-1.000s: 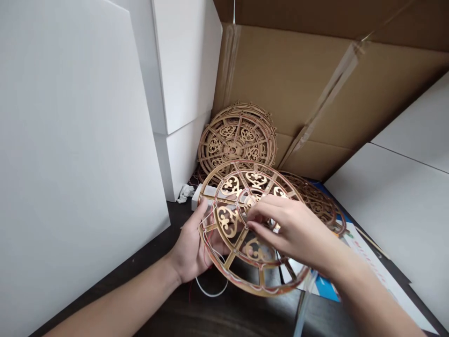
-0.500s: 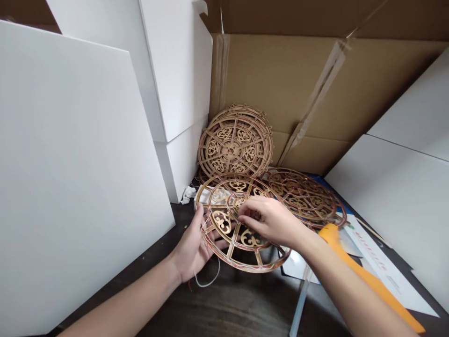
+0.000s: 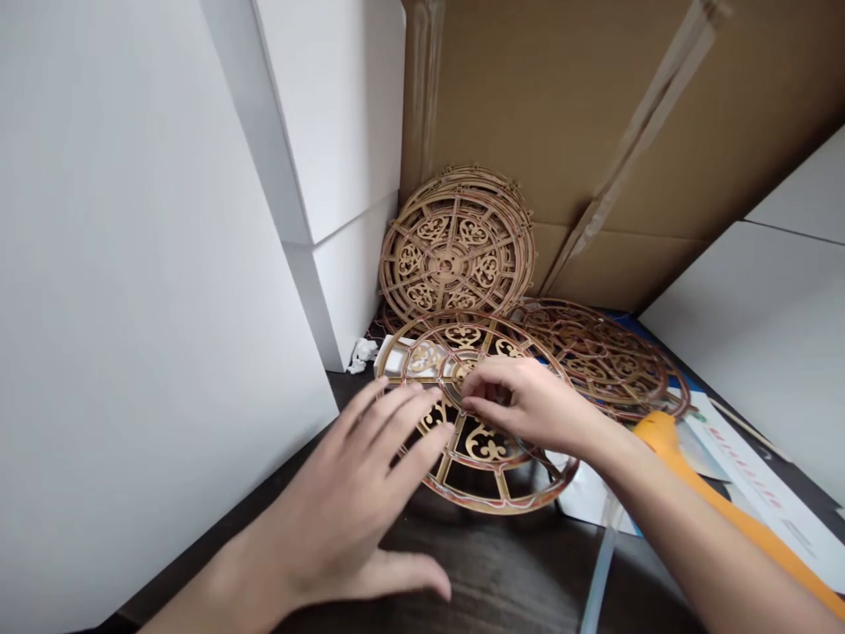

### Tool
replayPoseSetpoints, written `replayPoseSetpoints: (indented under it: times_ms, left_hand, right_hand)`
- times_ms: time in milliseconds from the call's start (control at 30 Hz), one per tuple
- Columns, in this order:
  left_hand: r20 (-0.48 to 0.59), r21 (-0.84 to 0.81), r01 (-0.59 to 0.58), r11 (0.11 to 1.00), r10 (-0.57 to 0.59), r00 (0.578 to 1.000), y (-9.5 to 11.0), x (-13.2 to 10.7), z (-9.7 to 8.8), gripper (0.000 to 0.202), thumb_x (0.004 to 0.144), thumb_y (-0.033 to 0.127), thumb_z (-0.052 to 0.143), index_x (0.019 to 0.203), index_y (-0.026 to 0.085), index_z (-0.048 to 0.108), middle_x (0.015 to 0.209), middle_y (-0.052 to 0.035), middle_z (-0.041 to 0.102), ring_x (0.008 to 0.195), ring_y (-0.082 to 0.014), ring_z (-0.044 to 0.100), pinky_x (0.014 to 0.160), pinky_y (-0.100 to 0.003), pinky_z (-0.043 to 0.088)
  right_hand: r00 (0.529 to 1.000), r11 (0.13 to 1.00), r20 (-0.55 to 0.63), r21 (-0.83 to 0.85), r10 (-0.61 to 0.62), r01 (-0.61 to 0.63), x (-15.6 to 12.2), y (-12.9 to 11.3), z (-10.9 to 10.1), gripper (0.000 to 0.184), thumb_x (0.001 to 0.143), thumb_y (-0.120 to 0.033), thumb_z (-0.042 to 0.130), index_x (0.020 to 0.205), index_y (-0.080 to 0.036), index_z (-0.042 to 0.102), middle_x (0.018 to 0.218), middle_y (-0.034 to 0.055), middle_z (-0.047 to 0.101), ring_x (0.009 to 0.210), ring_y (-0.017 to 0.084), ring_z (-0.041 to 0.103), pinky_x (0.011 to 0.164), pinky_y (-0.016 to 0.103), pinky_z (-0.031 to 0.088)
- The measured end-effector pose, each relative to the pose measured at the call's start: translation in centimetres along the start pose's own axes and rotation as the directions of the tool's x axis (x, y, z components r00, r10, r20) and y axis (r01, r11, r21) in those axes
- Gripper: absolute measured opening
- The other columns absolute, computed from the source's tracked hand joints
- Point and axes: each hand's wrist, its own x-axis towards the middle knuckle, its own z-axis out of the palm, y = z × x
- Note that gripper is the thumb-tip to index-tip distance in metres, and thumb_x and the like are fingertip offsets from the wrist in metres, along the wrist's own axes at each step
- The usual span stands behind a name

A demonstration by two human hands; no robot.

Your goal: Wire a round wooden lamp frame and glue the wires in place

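Note:
A round openwork wooden panel (image 3: 503, 504), with scroll cut-outs, spokes and reddish and pale strands along its rings, lies tilted in front of me. My right hand (image 3: 528, 398) is over its hub, thumb and fingertips pinched together; whatever they grip is hidden. My left hand (image 3: 360, 493) is spread palm down at the panel's left side, its fingertips over the rim and the thumb apart. Whether those fingertips touch the wood I cannot tell. Behind, a stack of similar round panels (image 3: 455, 264) leans upright, and more panels (image 3: 611, 357) lie at the right.
An orange glue gun (image 3: 660, 433) with a pale glue stick (image 3: 599, 572) lies under my right forearm, beside a printed white sheet (image 3: 759, 480). White boxes (image 3: 349, 114) stand left, white panels (image 3: 759, 291) right, cardboard (image 3: 515, 106) behind. Crumpled white scraps (image 3: 362, 354) lie near the boxes.
My left hand has come out from under the panel's left edge and turned palm down above it, fingers spread. My right hand keeps its pinch at the hub. The view has tilted down.

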Motion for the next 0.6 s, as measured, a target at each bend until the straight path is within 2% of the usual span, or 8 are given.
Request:
replayPoseSetpoints:
  times_ms: [67,167,233,367,467,600]
  left_hand:
    - [0.071,0.1,-0.104,0.99,0.097,0.993,-0.5,0.9,0.6,0.104,0.063,0.054,0.088,0.151,0.02,0.044,0.157,-0.016,0.041,0.146,-0.0436,0.031,0.124,-0.058,0.003]
    - [0.076,0.192,-0.126,0.973,0.113,0.991,-1.7,2.2,1.7,0.086,0.073,0.023,0.082,0.15,0.018,0.044,0.152,-0.0169,0.047,0.142,-0.0423,0.039,0.124,-0.056,0.009]
    - [0.108,0.213,-0.132,0.968,0.111,0.988,-2.5,2.8,2.1,0.081,0.07,0.009,0.071,0.147,0.017,0.048,0.146,-0.0176,0.053,0.137,-0.0428,0.044,0.122,-0.055,0.016]
    - [0.155,0.248,-0.156,0.956,0.12,0.981,-3.3,3.5,2.1,0.076,0.065,0.007,0.061,0.14,0.016,0.054,0.137,-0.0186,0.059,0.128,-0.0433,0.05,0.115,-0.056,0.029]
    - [0.19,0.294,-0.156,0.943,0.102,0.976,-3.6,3.7,2.0,0.072,0.064,0.006,0.057,0.136,0.013,0.056,0.134,-0.0201,0.059,0.127,-0.0429,0.05,0.113,-0.057,0.031]
    - [0.212,0.444,-0.234,0.865,0.152,0.965,-3.7,4.1,2.1,0.062,0.071,0.006,0.054,0.133,0.015,0.055,0.127,-0.0189,0.06,0.119,-0.0387,0.053,0.105,-0.056,0.04]
  right_hand:
    - [1.0,1.0,-0.003,0.02,0.011,-0.011,0.1,0.1,0.0,0.006,0.09,-0.02,0.065,0.084,-0.02,0.067,0.078,-0.0006,0.065,0.069,0.012,0.056,0.065,0.026,0.041]
    - [1.0,0.998,-0.006,0.059,0.023,-0.023,0.2,0.3,0.0,0.005,0.088,-0.019,0.067,0.083,-0.02,0.068,0.075,-0.0023,0.065,0.067,0.011,0.056,0.064,0.025,0.04]
    - [1.0,0.997,-0.01,0.074,0.019,-0.018,0.2,0.4,0.0,0.005,0.087,-0.02,0.069,0.082,-0.02,0.068,0.074,-0.0029,0.065,0.067,0.011,0.056,0.063,0.024,0.04]
    - [1.0,0.996,-0.026,0.089,0.013,-0.011,0.4,0.7,-0.1,0.006,0.086,-0.019,0.071,0.081,-0.019,0.067,0.074,-0.0028,0.065,0.066,0.011,0.056,0.062,0.024,0.04]
    - [1.0,0.994,-0.027,0.108,0.014,-0.011,0.4,0.8,-0.1,0.007,0.085,-0.017,0.072,0.08,-0.019,0.067,0.073,-0.0033,0.064,0.065,0.01,0.055,0.062,0.023,0.039]
    - [1.0,0.993,-0.027,0.12,0.008,-0.005,0.4,1.0,-0.2,0.007,0.085,-0.015,0.072,0.081,-0.019,0.067,0.073,-0.0032,0.064,0.066,0.01,0.055,0.062,0.023,0.039]
